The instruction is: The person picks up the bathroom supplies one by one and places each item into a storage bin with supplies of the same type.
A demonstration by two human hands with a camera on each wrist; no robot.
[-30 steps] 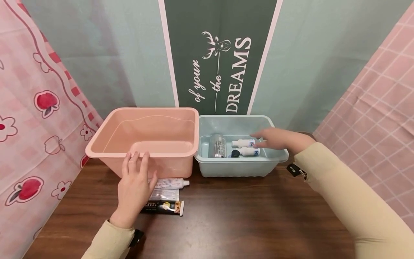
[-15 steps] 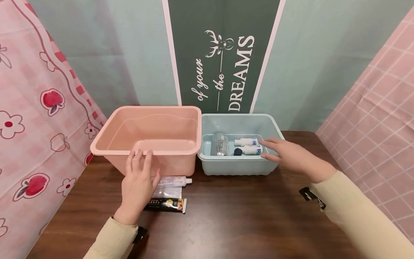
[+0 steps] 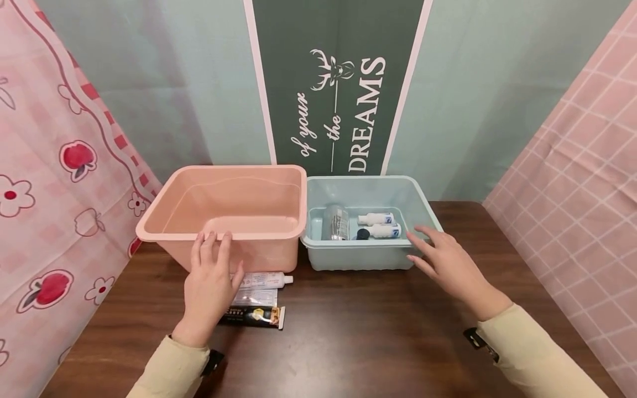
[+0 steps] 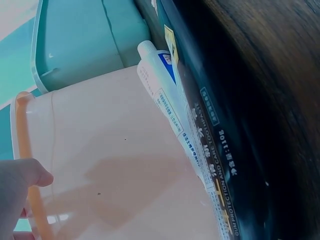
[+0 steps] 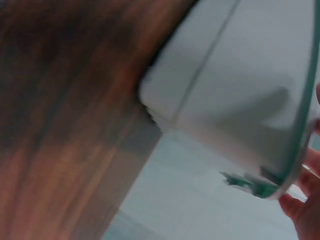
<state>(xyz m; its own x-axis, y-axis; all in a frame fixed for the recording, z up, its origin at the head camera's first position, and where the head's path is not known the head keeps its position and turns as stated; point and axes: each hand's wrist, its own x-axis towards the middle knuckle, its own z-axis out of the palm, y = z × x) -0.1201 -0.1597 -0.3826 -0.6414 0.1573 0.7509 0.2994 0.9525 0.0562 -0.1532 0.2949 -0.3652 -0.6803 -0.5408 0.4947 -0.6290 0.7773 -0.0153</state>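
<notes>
My left hand [image 3: 208,284] rests on the front rim of a pink plastic tub [image 3: 269,254], fingertips at the rim and thumb near the outer wall. Below that wall several toothpaste tubes lie on the table, among them a white tube [image 3: 261,281] and a black tube [image 3: 254,317]. My right hand [image 3: 450,265], fingers spread, is at the front right corner of a light blue plastic tub [image 3: 360,257]; whether it touches the rim is unclear. Inside the blue tub lie a clear bottle [image 3: 335,222], two small white bottles [image 3: 383,230] and a black-capped item [image 3: 363,234].
Both tubs stand side by side on a dark wooden table [image 3: 348,331]. A green curtain [image 3: 199,83] with printed lettering hangs behind. Pink patterned cloths [image 3: 64,221] close off the left and right sides.
My right hand has drawn back from above the white bottles in the blue tub, moving right and toward me to its corner. My left hand stays at the pink tub's rim.
</notes>
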